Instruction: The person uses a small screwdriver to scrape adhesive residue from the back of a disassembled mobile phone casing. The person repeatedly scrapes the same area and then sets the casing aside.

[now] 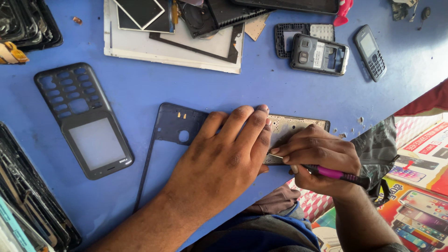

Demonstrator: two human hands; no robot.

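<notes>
Hands (pixel 224 158) over phone board (pixel 294 128), pink screwdriver (pixel 333 174) perhaps touching.

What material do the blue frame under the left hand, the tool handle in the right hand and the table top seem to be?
The blue frame looks like thin matte moulded plastic, with clean cut-out holes. The tool handle in the right hand seems glossy pink plastic with a black tip section, perhaps rubber. The table top looks like painted or laminated board, blue and slightly scuffed; which one is unclear. The left hand presses down.
</notes>
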